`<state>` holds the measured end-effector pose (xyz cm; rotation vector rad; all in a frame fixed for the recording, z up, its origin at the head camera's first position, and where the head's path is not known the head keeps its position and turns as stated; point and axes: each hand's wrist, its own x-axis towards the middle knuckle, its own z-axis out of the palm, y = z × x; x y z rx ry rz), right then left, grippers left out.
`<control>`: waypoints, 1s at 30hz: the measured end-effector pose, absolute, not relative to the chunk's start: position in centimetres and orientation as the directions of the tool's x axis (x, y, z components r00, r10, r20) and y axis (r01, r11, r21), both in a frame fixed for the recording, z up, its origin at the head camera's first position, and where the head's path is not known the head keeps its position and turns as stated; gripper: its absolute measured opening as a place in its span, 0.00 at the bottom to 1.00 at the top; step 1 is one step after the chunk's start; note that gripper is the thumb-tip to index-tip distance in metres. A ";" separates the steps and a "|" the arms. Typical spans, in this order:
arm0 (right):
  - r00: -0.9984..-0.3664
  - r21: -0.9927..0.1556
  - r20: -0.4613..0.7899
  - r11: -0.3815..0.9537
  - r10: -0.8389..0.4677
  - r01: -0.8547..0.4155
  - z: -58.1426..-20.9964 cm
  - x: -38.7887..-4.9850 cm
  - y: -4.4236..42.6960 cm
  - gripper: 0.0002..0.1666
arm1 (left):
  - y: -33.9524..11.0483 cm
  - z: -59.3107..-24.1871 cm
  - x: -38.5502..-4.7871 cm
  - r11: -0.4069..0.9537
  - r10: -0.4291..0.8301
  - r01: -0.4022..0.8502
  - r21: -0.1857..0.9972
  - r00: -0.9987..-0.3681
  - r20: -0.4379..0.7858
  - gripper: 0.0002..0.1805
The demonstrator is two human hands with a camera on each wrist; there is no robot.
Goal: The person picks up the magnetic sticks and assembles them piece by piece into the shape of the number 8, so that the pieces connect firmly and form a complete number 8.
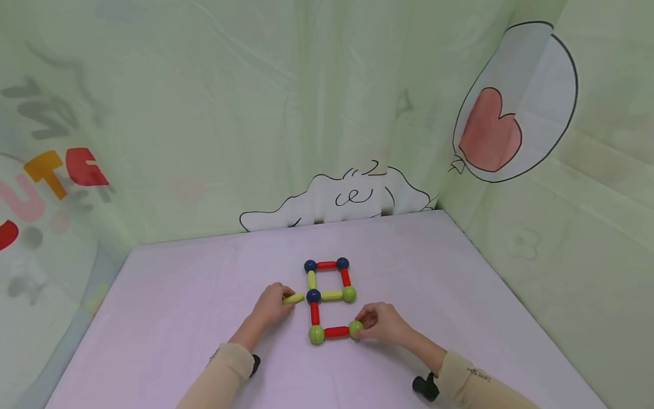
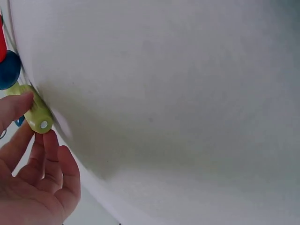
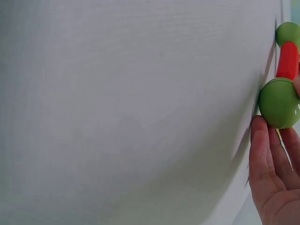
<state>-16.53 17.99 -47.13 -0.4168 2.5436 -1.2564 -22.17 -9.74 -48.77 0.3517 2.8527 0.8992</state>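
Observation:
Between the thumb and fingers of my left hand (image 1: 271,305) is a yellow-green magnetic rod (image 1: 293,298). The rod's inner end points at the middle dark blue ball (image 1: 314,296); whether they touch I cannot tell. In the left wrist view, the yellow-green rod (image 2: 40,115) shows a silvery disc on its near end. My right hand (image 1: 388,325) pinches a green ball (image 1: 356,329) at the lower right corner of a flat ball-and-rod figure. From that ball a red rod (image 1: 336,332) runs to another green ball (image 1: 317,334). The right wrist view shows fingers against the pinched green ball (image 3: 280,103).
The figure's upper part is a square of red and yellow-green rods with two blue balls at its far corners, one being the upper right blue ball (image 1: 343,263). It lies on a pale lilac tabletop (image 1: 194,295). Printed green curtains (image 1: 230,113) hang behind and beside the table.

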 end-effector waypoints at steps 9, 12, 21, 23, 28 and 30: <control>-0.910 -0.824 -0.092 0.544 -0.403 -0.157 -47.2 -16.3 18.2 0.16 | -8.8 -48.0 -22.4 0.776 0.074 0.031 0.630 -0.996 -0.041 0.14; -0.911 -0.822 -0.095 0.548 -0.402 -0.155 -47.3 -16.3 18.3 0.16 | -8.0 -47.5 -22.4 0.734 0.044 0.016 0.679 -0.999 -0.024 0.14; -0.910 -0.824 -0.092 0.544 -0.403 -0.157 -47.3 -16.2 18.3 0.16 | -5.6 -46.0 -21.7 0.609 0.093 0.037 0.792 -0.995 -0.025 0.16; -0.911 -0.825 -0.094 0.543 -0.402 -0.154 -47.3 -16.2 18.2 0.16 | -5.1 -45.7 -21.4 0.596 0.095 0.021 0.803 -0.994 -0.044 0.17; -0.916 -0.817 -0.106 0.559 -0.386 -0.141 -47.1 -16.1 18.2 0.16 | -3.9 -45.5 -20.8 0.554 0.134 -0.029 0.832 -0.983 -0.123 0.20; -0.919 -0.809 -0.113 0.572 -0.378 -0.136 -46.9 -16.1 18.1 0.16 | -3.3 -45.6 -20.5 0.531 0.171 -0.047 0.846 -0.972 -0.161 0.21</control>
